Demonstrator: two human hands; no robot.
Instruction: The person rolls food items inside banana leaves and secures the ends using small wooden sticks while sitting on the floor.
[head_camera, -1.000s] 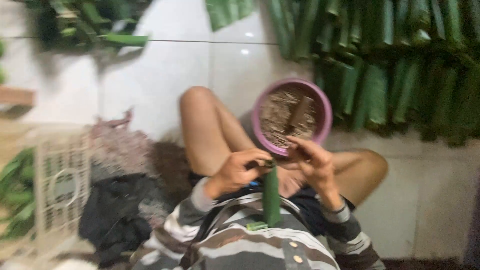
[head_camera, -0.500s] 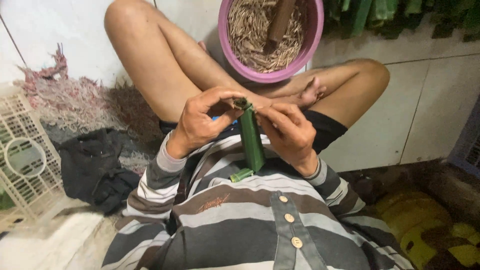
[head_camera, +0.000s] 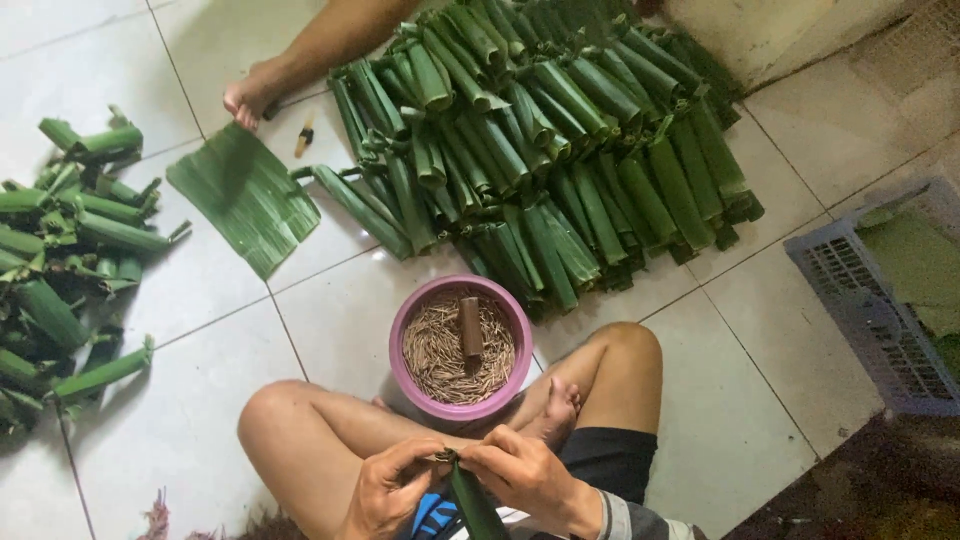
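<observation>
Head view: we pinch the top of a rolled green leaf tube between our left hand and right hand, over our lap. A pink bowl of thin sticks sits on the floor just beyond our crossed legs.

You are holding a rolled green leaf tube low in your lap, above your crossed legs. It is standing nearly upright, leaning slightly, with its top end pinched between the fingertips of both hands and its lower part running out of the bottom of the view. Your left hand is gripping that top end from one side and your right hand is pressing it from the other, thumbs meeting over the folded tip.
</observation>
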